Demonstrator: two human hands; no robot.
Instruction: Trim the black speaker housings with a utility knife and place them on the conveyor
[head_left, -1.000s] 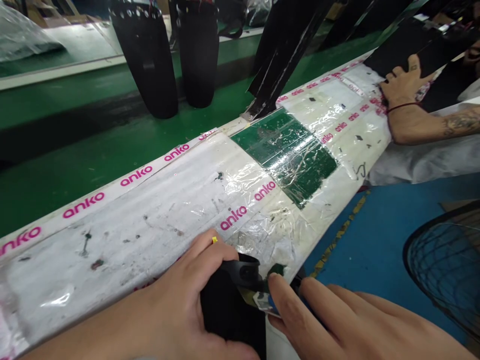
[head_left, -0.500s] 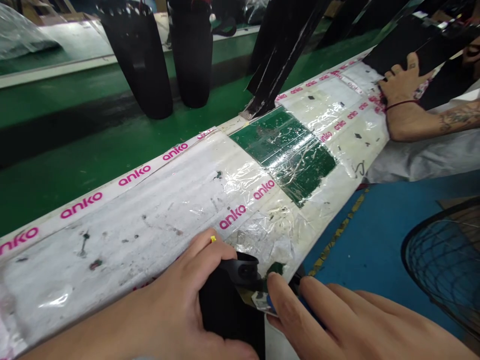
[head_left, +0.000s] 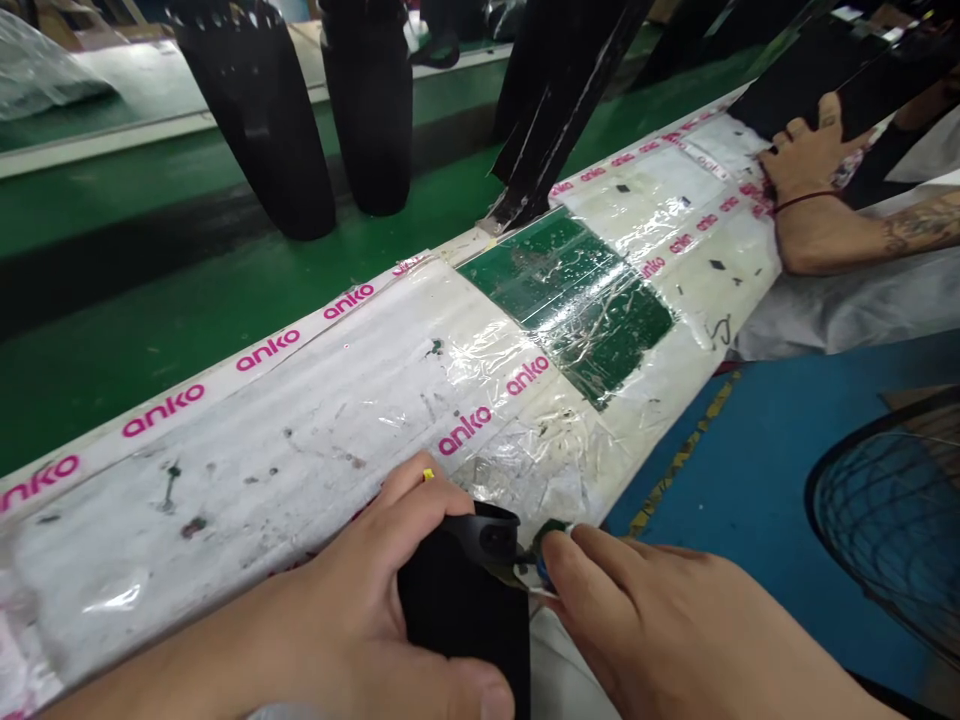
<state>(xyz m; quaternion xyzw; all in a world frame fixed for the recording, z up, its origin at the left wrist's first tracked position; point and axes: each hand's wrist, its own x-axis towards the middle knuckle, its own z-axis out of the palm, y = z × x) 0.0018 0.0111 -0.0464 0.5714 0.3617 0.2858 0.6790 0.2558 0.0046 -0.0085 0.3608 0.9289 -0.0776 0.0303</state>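
Note:
At the bench's near edge, my left hand (head_left: 390, 580) is wrapped round a matt black piece (head_left: 465, 610). The piece has a curved black plastic rim (head_left: 491, 530) at its far end, and my forefinger reaches that rim. My right hand (head_left: 637, 610) is closed on a small tool (head_left: 536, 575) with a pale, metallic-looking tip and a bit of blue. Its tip lies against or very close to the right side of the rim. Fingers hide most of the tool, so I cannot tell its exact kind.
The bench cover (head_left: 225, 470) is white with pink lettering and has a green patch (head_left: 577, 300). Tapered black pieces (head_left: 255, 130) stand on the green surface behind. A co-worker's hand (head_left: 810, 150) rests on black material at upper right. A fan with a wire guard (head_left: 892, 530) is at right.
My right hand has shifted slightly up and left around the rim, turning so that its fingers close in more over the tool. My left hand stays nearly still.

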